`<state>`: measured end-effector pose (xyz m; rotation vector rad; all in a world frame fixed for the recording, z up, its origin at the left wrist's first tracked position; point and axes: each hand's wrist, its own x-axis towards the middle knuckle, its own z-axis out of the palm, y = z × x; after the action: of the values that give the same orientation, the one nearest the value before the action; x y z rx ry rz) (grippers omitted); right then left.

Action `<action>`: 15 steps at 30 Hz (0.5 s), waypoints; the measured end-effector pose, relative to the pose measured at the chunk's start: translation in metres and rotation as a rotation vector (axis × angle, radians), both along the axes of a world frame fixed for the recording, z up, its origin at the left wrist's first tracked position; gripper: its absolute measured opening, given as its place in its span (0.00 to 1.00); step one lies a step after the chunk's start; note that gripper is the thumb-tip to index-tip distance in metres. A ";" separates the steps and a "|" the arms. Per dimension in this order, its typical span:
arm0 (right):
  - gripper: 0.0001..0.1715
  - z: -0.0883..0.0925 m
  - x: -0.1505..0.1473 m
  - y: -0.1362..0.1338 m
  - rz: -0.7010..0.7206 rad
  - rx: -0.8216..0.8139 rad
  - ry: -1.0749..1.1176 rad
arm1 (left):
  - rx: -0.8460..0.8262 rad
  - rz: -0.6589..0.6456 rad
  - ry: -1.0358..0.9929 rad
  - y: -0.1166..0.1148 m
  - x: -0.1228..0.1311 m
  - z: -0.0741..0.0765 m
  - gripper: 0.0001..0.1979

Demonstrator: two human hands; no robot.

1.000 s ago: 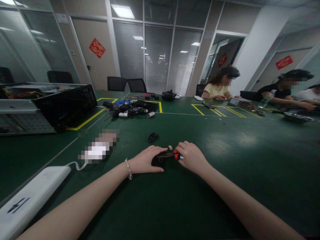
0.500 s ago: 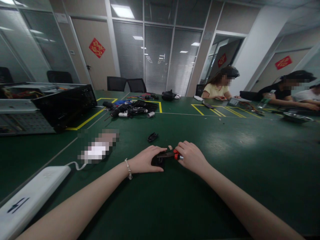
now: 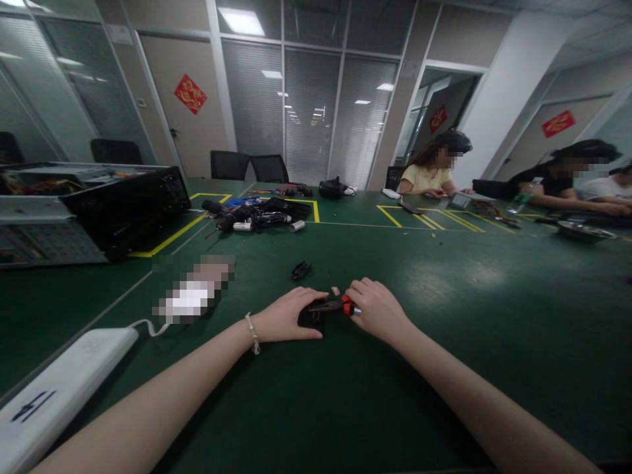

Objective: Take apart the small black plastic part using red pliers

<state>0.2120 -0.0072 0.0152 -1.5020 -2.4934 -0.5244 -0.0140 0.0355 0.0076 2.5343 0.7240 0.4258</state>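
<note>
My left hand (image 3: 291,315), with a beaded bracelet at the wrist, is curved around a small black part (image 3: 310,320) on the green table, gripping it between thumb and fingers. My right hand (image 3: 378,306) is closed around the red handles of long-nose pliers (image 3: 330,307). The dark jaws of the pliers point left and lie over the black part; whether they pinch it I cannot make out. A small pale piece (image 3: 336,290) lies just beyond the pliers. Farther back rests another small black piece (image 3: 301,270), apart from both hands.
An open computer case (image 3: 128,210) stands at the left. A white power bank (image 3: 74,388) with a cable lies at the near left, by a blurred-out object (image 3: 195,289). A pile of tools and cables (image 3: 257,214) sits farther back. People sit at the far right, near a metal bowl (image 3: 585,230).
Hardly anything differs. Both hands keep their grip and place, and the whole view has shifted very slightly.
</note>
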 end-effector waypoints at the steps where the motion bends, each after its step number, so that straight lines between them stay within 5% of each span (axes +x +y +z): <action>1: 0.10 0.000 0.000 0.000 -0.002 -0.002 -0.003 | 0.001 -0.001 0.001 0.000 0.000 0.000 0.35; 15: 0.10 0.002 -0.001 -0.001 -0.015 0.012 -0.011 | -0.004 -0.001 0.005 0.001 0.000 -0.001 0.35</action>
<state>0.2110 -0.0086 0.0176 -1.5193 -2.4842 -0.5504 -0.0140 0.0365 0.0069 2.5330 0.7250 0.4175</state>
